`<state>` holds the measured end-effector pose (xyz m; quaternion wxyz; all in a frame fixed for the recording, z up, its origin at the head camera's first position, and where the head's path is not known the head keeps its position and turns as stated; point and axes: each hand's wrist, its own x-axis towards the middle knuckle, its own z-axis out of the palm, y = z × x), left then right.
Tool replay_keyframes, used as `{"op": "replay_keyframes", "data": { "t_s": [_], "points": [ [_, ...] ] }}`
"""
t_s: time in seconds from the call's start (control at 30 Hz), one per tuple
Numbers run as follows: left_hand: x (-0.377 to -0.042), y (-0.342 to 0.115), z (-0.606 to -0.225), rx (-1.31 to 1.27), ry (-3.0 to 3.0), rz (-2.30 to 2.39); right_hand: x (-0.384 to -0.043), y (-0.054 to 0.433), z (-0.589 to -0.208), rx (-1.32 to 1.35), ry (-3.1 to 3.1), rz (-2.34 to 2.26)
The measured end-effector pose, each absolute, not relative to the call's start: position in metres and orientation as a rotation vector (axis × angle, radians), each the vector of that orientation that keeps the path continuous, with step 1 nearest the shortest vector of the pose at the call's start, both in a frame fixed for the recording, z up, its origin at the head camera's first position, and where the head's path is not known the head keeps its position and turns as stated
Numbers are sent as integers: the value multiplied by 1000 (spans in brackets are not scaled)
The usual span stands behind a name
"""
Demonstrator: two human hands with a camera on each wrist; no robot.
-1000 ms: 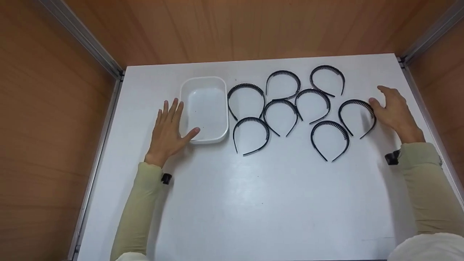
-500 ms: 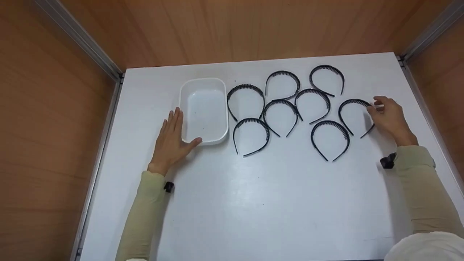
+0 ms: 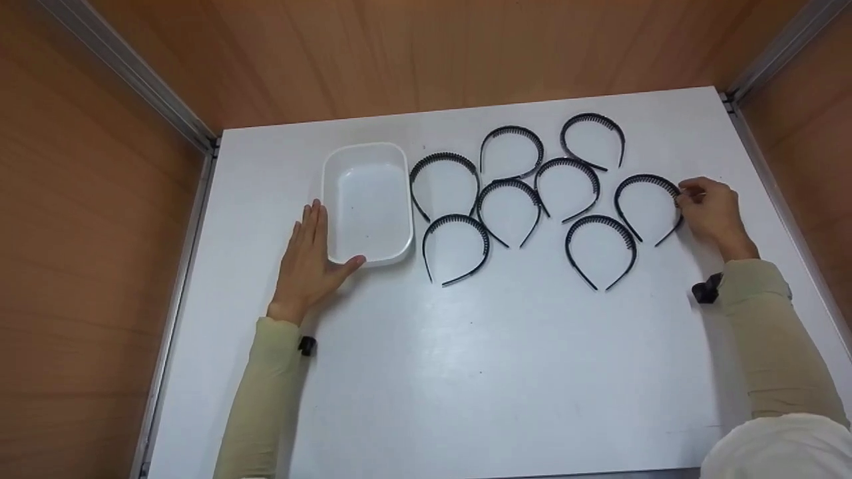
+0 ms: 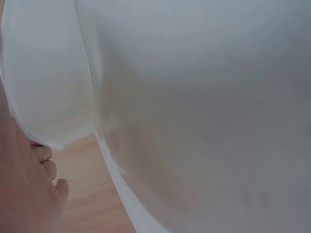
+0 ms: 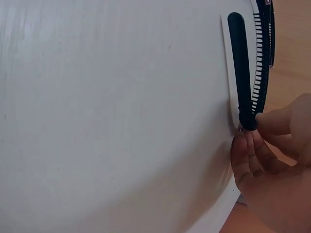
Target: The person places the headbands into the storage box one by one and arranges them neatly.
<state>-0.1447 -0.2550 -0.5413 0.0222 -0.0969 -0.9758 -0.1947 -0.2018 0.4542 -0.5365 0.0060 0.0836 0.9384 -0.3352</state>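
Observation:
A white rectangular tub [image 3: 369,256] stands at the back left of the table. My left hand [image 3: 303,266] rests along its left side with straight fingers, the thumb at the near rim. In the left wrist view, the left hand [image 4: 29,179] lies against the tub wall [image 4: 48,73]. On the far right, my right hand [image 3: 715,213] pinches the right side of a black toothed headband [image 3: 622,209]. The right wrist view shows thumb and fingertips of the right hand [image 5: 272,150] meeting at the bend of this headband [image 5: 239,58].
Several more black headbands lie spread between the tub and the right hand, among them one nearest the front [image 3: 569,256] and one at the back right [image 3: 624,143]. Some overlap or touch. Wooden panels [image 3: 426,60] wall in the white table [image 3: 466,386] at the back and sides.
My right hand has moved in leftward and down to the rightmost headband, and its fingers have closed on the band's side. The left hand has slid slightly nearer along the tub.

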Motion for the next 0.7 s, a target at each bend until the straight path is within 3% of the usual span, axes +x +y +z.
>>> {"op": "replay_keyframes", "data": {
  "t_s": [0.7],
  "points": [
    [-142,-257,-545,-322,-2987,-629,-197,467,-515,423,2660,-1244]
  ]
}}
